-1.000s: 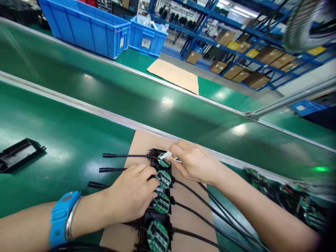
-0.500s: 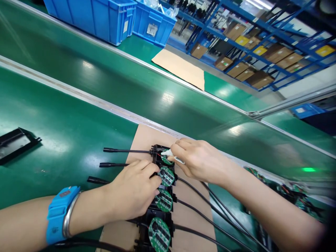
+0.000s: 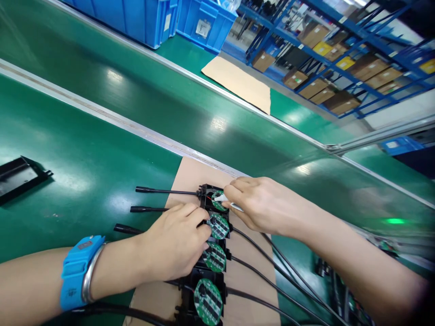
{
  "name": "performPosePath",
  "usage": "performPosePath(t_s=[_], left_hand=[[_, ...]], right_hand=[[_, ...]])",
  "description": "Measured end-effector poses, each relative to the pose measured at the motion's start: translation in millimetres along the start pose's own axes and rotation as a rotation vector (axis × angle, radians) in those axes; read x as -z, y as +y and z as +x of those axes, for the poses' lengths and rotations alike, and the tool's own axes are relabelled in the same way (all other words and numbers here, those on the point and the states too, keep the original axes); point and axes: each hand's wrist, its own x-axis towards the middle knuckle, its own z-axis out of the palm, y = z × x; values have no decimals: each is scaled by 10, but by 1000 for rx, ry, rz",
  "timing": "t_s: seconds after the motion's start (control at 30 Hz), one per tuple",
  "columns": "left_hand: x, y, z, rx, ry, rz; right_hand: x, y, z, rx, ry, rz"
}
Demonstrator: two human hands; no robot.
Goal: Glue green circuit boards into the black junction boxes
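A row of black housings, each with a green round circuit board, runs down a cardboard sheet (image 3: 251, 276). My right hand (image 3: 254, 203) pinches a white pen-like tool (image 3: 221, 198), its pointed tip at the farthest circuit board (image 3: 217, 203), where a thin red wire shows. My left hand (image 3: 180, 240) is closed at the left edge of the second circuit board (image 3: 219, 226); its fingers hide what they grip. Nearer me are a third circuit board (image 3: 216, 257) and a fourth circuit board (image 3: 208, 301), the latter tilted in its housing.
Black cables (image 3: 251, 296) trail right, and plug-ended leads (image 3: 149, 189) point left. A black housing part (image 3: 22, 179) lies on the green bench (image 3: 88, 167) at left. Blue bins (image 3: 204, 27) stand beyond the metal rail (image 3: 149, 134). More wired parts (image 3: 340, 290) lie at lower right.
The whole view has shifted slightly. Both hands keep nearly the same places over the boards, and the white tool's tip stays at the farthest board.
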Motion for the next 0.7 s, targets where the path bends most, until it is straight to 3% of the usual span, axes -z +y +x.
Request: performPosePath(t_s=[0.7], left_hand=[[22,1,11,-4,3,5]], right_hand=[[17,5,32,42,5,-73]])
